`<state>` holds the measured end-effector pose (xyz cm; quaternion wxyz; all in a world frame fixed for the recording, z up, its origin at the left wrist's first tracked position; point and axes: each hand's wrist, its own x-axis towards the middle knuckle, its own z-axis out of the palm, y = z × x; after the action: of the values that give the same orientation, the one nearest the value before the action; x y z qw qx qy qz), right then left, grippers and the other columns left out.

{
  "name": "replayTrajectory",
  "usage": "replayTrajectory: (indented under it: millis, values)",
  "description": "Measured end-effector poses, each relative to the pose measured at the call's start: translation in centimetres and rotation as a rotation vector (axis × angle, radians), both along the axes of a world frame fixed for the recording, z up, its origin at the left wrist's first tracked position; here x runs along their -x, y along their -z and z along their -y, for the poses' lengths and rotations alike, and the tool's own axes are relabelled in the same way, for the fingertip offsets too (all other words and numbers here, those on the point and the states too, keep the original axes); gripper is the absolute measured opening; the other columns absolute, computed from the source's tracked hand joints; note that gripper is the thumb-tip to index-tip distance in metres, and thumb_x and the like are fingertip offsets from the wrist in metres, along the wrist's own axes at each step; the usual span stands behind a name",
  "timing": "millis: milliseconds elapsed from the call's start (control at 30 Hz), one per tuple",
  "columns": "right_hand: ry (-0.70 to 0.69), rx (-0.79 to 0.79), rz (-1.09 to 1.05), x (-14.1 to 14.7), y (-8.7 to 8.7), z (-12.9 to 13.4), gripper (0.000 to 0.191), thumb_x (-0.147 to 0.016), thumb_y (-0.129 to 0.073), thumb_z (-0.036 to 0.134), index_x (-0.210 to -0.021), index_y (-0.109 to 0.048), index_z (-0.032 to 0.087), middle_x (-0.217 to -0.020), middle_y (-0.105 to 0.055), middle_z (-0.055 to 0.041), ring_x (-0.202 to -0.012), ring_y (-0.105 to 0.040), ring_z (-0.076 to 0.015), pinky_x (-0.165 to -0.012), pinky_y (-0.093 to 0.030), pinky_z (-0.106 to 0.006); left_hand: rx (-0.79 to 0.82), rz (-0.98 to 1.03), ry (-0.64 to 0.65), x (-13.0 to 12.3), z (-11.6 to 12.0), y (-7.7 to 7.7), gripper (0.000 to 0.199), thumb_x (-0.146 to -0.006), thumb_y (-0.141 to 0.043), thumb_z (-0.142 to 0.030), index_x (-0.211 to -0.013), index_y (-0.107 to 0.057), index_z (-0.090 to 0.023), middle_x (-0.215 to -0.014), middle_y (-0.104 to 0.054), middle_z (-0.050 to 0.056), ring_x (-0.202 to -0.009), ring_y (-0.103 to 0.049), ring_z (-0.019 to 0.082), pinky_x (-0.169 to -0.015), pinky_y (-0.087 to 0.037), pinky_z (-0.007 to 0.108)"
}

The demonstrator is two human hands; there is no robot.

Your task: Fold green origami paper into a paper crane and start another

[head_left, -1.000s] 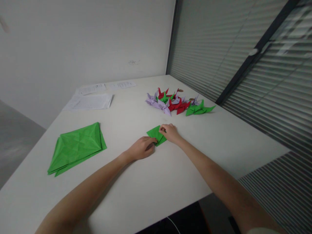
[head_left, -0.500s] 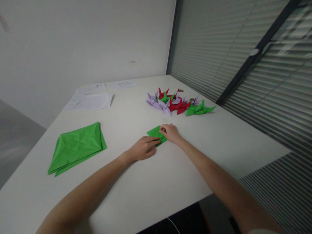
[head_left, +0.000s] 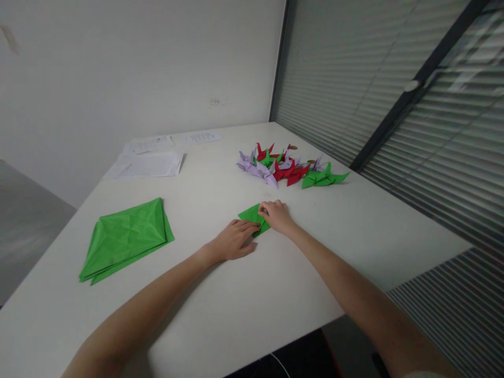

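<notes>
A small folded green paper (head_left: 249, 213) lies on the white table between my hands. My left hand (head_left: 236, 240) rests on its lower left part, fingers stretched out and thumb apart. At the paper's right side, my right hand (head_left: 274, 214) pinches its edge with curled fingers. The part of the paper beneath the hands is hidden.
Larger green sheets (head_left: 128, 236) are stacked at the left. Folded paper figures in purple (head_left: 247, 161), red (head_left: 297, 173) and green (head_left: 323, 178) cluster at the back right. Printed papers (head_left: 147, 164) lie at the back left. Window blinds (head_left: 452, 157) border the table's right side.
My left thumb has spread a little away from the fingers. The right hand keeps its pinch at the paper, and the whole view has shifted very slightly.
</notes>
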<state>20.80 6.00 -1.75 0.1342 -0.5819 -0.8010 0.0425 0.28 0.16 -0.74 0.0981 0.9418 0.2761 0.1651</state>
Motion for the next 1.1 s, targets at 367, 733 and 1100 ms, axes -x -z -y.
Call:
replayTrajectory:
  millis: [367,733,1100]
  values:
    - [-0.041,-0.017,0.089,0.1,-0.2,0.2,0.011,-0.093,-0.053,0.03,-0.098,-0.06,0.024,-0.104,-0.069,-0.007,-0.096,-0.051,-0.0271,-0.078,-0.029,-0.038,0.001,-0.021,-0.009,0.0,-0.1,0.2,0.055,-0.092,-0.048,-0.049,-0.137,-0.045,-0.018,-0.134,-0.054,0.014,-0.121,-0.051,0.027,-0.1,-0.037,0.042]
    - [-0.218,0.116,-0.169,-2.1,-0.1,-0.7,0.03,-0.081,-0.068,0.041,-0.106,-0.063,0.026,-0.097,-0.066,-0.0036,-0.097,-0.051,-0.0235,-0.087,-0.031,-0.036,0.012,-0.04,-0.01,0.0,-0.2,0.2,0.054,-0.092,-0.047,-0.048,-0.138,-0.045,-0.018,-0.137,-0.052,0.013,-0.123,-0.049,0.028,-0.102,-0.035,0.044]
    - [0.071,0.052,-0.169,-2.8,0.7,-2.3,0.024,-0.074,-0.073,0.049,-0.084,-0.07,0.027,-0.097,-0.065,-0.0048,-0.1,-0.046,-0.0283,-0.087,-0.03,-0.041,0.041,-0.049,-0.008,0.1,-0.1,0.0,0.055,-0.093,-0.045,-0.049,-0.139,-0.044,-0.02,-0.137,-0.052,0.013,-0.124,-0.048,0.028,-0.103,-0.034,0.044]
